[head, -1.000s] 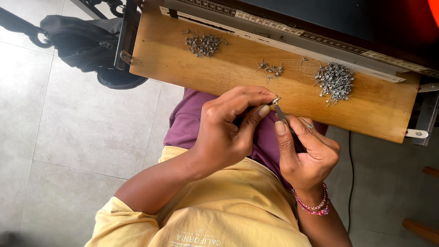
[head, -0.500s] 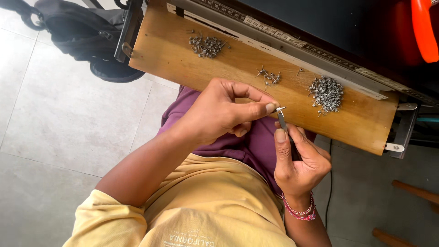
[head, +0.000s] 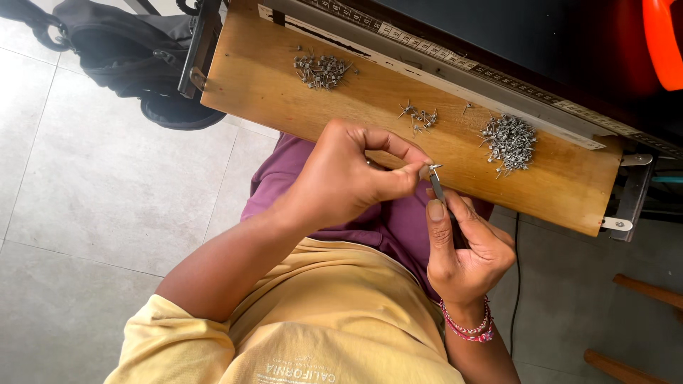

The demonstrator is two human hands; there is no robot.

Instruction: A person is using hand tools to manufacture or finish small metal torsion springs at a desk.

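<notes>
My left hand (head: 348, 178) reaches in from the left and pinches a tiny metal part (head: 434, 168) between thumb and forefinger. My right hand (head: 466, 252), with a beaded bracelet on its wrist, grips a thin dark metal tool (head: 437, 188) upright. The part sits at the tool's tip. Both hands hover over my lap, just in front of a wooden board (head: 256, 78). On the board lie three heaps of small metal parts: one at the left (head: 321, 70), a small scatter in the middle (head: 420, 114), and a dense heap at the right (head: 509, 139).
A ruled metal strip (head: 441, 60) runs along the board's far edge, with a dark surface behind it. A black bag (head: 121, 50) lies on the tiled floor at the upper left. An orange object (head: 662, 43) is at the top right. Wooden legs (head: 647, 291) and a black cable (head: 514, 284) are at the right.
The hands stay joined at the tool tip and have shifted slightly toward the board. My left fingers now pinch the part at the very tip.
</notes>
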